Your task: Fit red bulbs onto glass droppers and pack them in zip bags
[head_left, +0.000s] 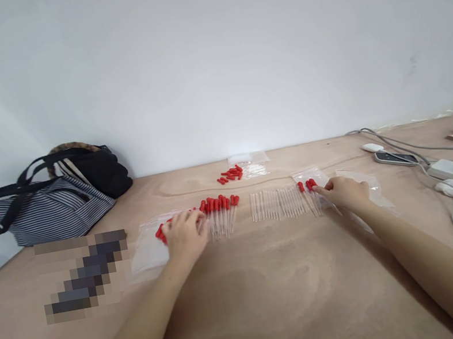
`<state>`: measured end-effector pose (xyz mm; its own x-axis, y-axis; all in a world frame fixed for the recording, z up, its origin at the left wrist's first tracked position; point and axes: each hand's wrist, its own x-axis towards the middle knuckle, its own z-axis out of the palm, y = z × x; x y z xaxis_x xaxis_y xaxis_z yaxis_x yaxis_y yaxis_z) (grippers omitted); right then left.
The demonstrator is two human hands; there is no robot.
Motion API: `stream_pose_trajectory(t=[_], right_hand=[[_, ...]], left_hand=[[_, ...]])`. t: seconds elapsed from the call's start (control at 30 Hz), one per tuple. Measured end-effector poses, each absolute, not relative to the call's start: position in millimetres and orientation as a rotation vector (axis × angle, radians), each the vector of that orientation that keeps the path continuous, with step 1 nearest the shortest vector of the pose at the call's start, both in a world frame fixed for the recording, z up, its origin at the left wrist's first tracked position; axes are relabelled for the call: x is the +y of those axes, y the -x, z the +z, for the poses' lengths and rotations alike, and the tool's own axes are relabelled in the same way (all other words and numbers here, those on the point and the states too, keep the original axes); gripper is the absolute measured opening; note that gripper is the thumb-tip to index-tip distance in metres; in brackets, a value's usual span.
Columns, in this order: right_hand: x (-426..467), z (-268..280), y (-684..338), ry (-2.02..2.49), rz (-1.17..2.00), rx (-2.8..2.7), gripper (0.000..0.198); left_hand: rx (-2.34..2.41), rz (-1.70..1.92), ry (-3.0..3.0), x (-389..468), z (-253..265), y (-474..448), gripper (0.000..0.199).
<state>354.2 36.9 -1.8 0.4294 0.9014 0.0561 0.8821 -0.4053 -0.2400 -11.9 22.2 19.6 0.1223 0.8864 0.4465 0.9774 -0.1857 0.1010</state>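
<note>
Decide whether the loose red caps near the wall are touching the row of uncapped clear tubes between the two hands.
Apart. The head view shows bare tabletop between the loose red caps and the uncapped clear tubes.

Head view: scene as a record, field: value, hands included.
left hand: over small red bulb-shaped caps at a flat clear plastic bag
right hand: fingertips at thin clear red-capped tubes; grip unclear
between hands: uncapped thin clear tubes, in a row
far left: dark-and-white striped fabric bag
surface: wood-grained tabletop
</note>
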Motion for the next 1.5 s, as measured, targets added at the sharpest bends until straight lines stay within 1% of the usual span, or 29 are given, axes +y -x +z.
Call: stream_pose_trajectory(t=[0.13, 0.27, 0.43, 0.6, 0.77, 0.87, 0.93, 1.0, 1.07, 1.17, 1.27, 1.33, 1.43, 1.5], right_hand=[[31.9, -1.6, -353.1, 2.419, 0.139, -1.565, 0.046], [28.4, -2.4, -350.4, 2.414, 0.15, -1.606, 0.044], [26.4, -2.0, -347.1, 2.43, 0.112, -1.625, 0.042], [23.1, 1.5, -339.4, 2.391, -0.039, -1.642, 0.04], [16.8, 0.3, -317.8, 2.17, -0.136, -1.763, 0.034], [15.5, -5.4, -305.2, 2.077, -0.157, -1.828, 0.031], [16.5, -9.1, -300.9, 2.066, -0.17, -1.857, 0.029], [18.5, -11.1, -300.2, 2.101, -0.167, -1.864, 0.028], [21.3, -10.8, -301.2, 2.173, -0.137, -1.841, 0.027], [25.9, -7.0, -302.4, 2.288, -0.026, -1.789, 0.027], [30.5, -2.7, -301.2, 2.365, 0.102, -1.758, 0.028], [33.3, -0.8, -300.2, 2.381, 0.153, -1.754, 0.029], [37.9, 1.0, -300.5, 2.399, 0.206, -1.74, 0.031], [41.9, 2.2, -302.2, 2.416, 0.234, -1.721, 0.032]], left_hand=[[-1.983, -0.506, 2.087, 39.2, 25.7, 42.9, 0.023], [-2.002, -0.393, 2.124, 43.5, 23.0, 51.2, 0.019], [-1.972, -0.359, 2.058, 45.5, 19.5, 48.4, 0.022], [-1.973, -0.323, 1.998, 46.7, 17.6, 43.7, 0.022], [-1.898, -0.364, 1.915, 36.1, 30.0, 38.3, 0.024], [-1.824, -0.496, 1.899, 23.1, 40.8, 29.0, 0.024], [-1.717, -0.675, 2.037, 13.2, 43.0, 17.7, 0.023], [-1.561, -0.849, 2.325, 3.6, 39.4, 3.5, 0.021], [-1.391, -0.917, 2.614, -4.3, 31.8, -10.3, 0.017], [-1.215, -0.861, 2.927, -11.4, 20.1, -23.8, 0.011], [-1.228, -0.86, 3.0, -13.9, 13.0, -29.1, 0.008], [-1.279, -0.898, 2.977, -14.6, 8.8, -32.0, 0.009], [-1.317, -0.884, 3.009, -15.0, -0.1, -39.4, 0.017], [-1.327, -0.858, 3.052, -14.5, -6.5, -45.0, 0.015]])
